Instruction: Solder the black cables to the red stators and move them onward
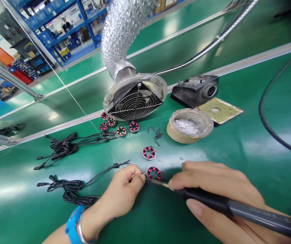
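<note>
Lettering on soldering iron [237,210] barrel, too blurred to read. Right hand [219,196]: fingers wrapped round the iron's grip, thumb underneath, tip at near edge of red-and-black ring coil [154,173]. Left hand [125,189]: thumb and forefinger pinched shut on thin wire [143,174] just left of that coil, which lies on green table [158,217], just beside another ring [149,153].

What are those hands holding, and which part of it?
The right hand holds a soldering iron by its black grip, behind the metal tip. The left hand pinches thin wire beside a coil ring, seemingly near the wire's end.
</note>
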`<state>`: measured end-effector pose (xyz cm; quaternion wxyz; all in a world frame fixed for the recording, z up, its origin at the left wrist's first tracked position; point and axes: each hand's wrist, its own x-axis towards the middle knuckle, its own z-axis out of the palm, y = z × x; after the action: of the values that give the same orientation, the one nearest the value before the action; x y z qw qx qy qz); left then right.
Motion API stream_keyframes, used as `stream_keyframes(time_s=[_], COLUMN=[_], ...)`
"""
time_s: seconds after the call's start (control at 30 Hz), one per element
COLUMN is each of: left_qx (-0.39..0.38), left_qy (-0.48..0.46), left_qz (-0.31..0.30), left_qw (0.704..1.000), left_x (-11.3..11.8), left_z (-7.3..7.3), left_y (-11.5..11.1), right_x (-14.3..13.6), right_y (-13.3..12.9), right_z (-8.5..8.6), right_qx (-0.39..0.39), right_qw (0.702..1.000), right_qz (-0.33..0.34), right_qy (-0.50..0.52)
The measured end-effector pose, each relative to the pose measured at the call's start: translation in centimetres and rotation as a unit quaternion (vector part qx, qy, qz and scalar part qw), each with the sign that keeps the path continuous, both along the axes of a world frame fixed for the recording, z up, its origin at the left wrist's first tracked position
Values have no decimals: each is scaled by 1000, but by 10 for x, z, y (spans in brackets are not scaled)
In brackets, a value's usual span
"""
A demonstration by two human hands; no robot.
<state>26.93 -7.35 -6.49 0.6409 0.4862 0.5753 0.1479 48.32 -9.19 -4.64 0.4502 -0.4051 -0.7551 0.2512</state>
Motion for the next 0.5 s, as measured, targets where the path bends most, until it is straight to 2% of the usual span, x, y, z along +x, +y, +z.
stream_keyframes(time_s=[0.17, 0.5], left_qx=[2, -1], left_qy=[0, 1], left_qz=[-2, -3], left_qw=[1000, 1000], left_x=[1, 1], left_z=[-1, 3], left_y=[1, 1], right_x=[-1, 2], right_y=[-2, -11], right_z=[2, -8], right_qx=[16, 11], right_qw=[1000, 999], right_qz=[-15, -23], right_qy=[-15, -29])
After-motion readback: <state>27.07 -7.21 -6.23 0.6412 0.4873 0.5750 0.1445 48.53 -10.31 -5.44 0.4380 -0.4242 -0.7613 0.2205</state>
